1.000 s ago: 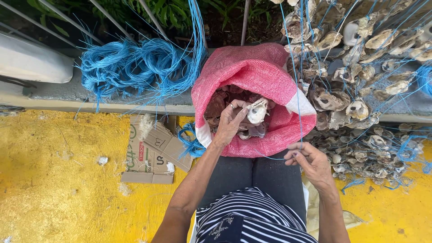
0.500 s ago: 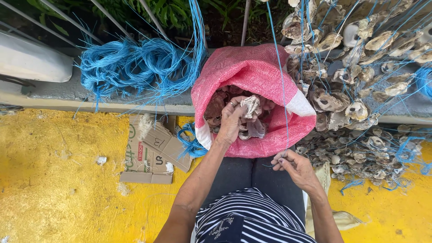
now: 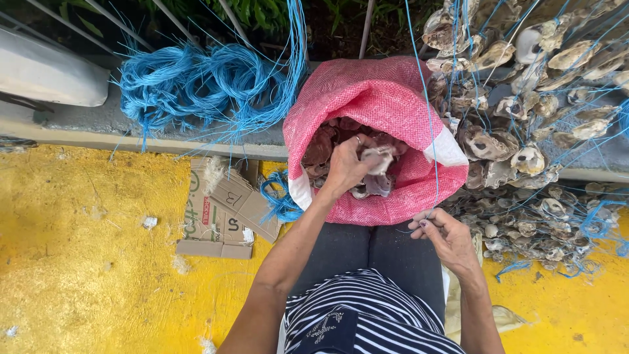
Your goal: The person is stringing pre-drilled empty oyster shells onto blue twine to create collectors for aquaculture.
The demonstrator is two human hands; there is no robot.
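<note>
While the person sat with the pink woven sack [image 3: 386, 98] propped open between the knees, the left hand [image 3: 346, 167] reached forward and down into its mouth, fingers curled around a pale oyster shell [image 3: 380, 157] lying on top of the brownish shells inside. The shell sat straight ahead of the body, just beyond the lap, and the left hand was plainly the nearer one, already on it. Its long axis seemed to run roughly across the sack, left to right, though the fingers hid part of it, so that is only a fair reading.

The right hand [image 3: 445, 236] stayed low over the right thigh, apart from the sack's rim, thumb and fingertips pressed together on a thin blue line [image 3: 429, 131]. That line rose steeply from the pinch, crossed in front of the sack's right side and ran on up out of view. So the shell lay up and to the left of the pinched line, well apart from it.

Strung shells [image 3: 524, 144] hung and heaped to the right of the sack; a coil of blue cord [image 3: 196, 85] lay to the left, above flattened cardboard [image 3: 226, 210] on the yellow floor [image 3: 85, 262].
</note>
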